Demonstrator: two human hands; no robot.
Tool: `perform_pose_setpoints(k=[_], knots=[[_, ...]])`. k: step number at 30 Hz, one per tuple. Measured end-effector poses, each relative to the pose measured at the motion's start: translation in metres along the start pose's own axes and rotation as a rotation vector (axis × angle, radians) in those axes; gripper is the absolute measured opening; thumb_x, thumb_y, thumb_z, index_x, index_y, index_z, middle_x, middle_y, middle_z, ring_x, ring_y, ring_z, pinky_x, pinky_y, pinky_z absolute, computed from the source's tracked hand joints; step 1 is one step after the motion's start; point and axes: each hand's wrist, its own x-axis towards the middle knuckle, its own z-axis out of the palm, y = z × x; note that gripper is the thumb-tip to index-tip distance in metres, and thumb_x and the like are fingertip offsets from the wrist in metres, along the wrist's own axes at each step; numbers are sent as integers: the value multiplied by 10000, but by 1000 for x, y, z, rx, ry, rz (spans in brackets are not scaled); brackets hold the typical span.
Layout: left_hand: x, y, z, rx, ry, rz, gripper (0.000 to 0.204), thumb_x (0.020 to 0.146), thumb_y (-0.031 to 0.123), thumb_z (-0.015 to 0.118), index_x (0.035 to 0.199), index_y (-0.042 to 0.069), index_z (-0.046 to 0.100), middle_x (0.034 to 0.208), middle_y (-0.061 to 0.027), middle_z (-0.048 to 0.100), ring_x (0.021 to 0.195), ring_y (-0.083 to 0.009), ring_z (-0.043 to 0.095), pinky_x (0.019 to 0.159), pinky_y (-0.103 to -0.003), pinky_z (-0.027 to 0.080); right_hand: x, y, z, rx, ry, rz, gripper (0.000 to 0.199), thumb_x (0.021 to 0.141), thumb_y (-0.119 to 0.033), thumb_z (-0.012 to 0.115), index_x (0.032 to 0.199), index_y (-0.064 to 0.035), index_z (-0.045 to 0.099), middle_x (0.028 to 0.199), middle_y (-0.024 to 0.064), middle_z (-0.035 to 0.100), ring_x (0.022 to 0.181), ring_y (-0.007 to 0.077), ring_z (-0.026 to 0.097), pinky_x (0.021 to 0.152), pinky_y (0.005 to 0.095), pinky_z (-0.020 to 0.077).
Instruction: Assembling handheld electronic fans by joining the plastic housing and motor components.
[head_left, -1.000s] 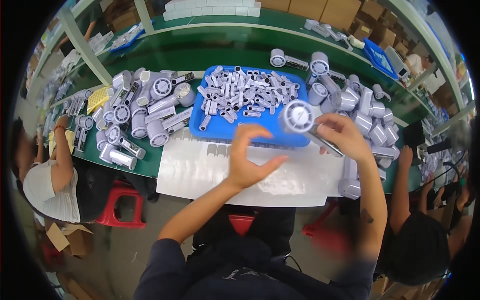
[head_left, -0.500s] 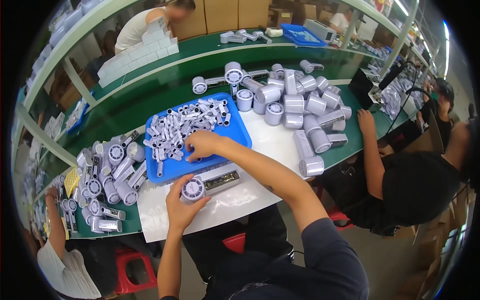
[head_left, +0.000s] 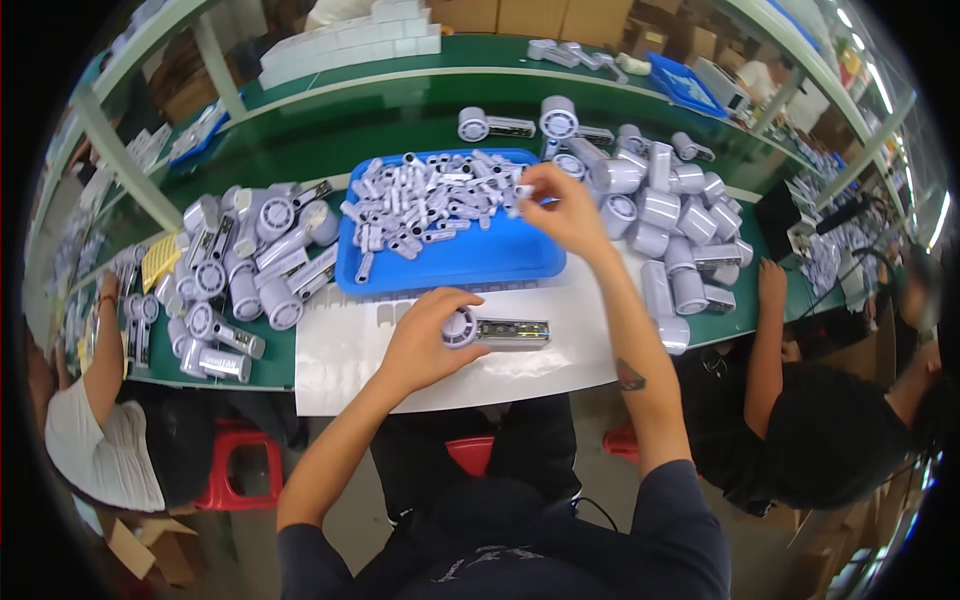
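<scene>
Left hand [head_left: 425, 340] is clamped over the round head of a grey handheld fan unit [head_left: 495, 332] lying flat on the white sheet [head_left: 340, 350], handle pointing away to the right of the grip. Right hand [head_left: 565, 210] pinches a small pale-grey part [head_left: 521, 194] between thumb and fingertips, just above the right end of the blue tray [head_left: 470, 262] (can't tell exactly which piece it is, too small). To do this well, I'd say: keep the left palm pressing the head down so the body can't roll, and lift the part straight up clear of the loose pile [head_left: 425, 205] so nothing else drags out. Beyond the right grip, a crowd of upright grey fan bodies [head_left: 665, 210] stands close, easy to knock with the wrist. Left of the left grip, a second heap of assembled units [head_left: 245, 270]. A neighbour's arm [head_left: 765, 320] rests on the bench edge to the right, well apart.
</scene>
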Motion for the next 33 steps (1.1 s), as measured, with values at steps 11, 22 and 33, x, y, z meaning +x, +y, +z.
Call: perform_pose_setpoints(k=[11,22,33], knots=[[18,-10,12,122,-165,-30,397,634,236,803,971,90,651,965,-80,657,947,-293,600,808,-381,475,-78,-49,-2,-169,-69,-5,296,789,-37,669,1085,-36,672,1042,106,692,909,188,659,787,300,507],[11,-19,20,38,22,13,336,631,165,807,924,105,654,909,-49,638,858,-270,580,752,-368,467,-111,-51,30,-181,-215,109,221,785,1,662,1004,-19,684,971,77,621,812,178,618,705,264,492],[11,-23,20,36,22,95,307,641,137,795,915,107,660,939,-58,631,873,-277,576,769,-370,464,-108,-50,29,-443,-240,-197,229,776,-25,694,1004,-50,695,885,99,576,784,259,596,671,338,486]])
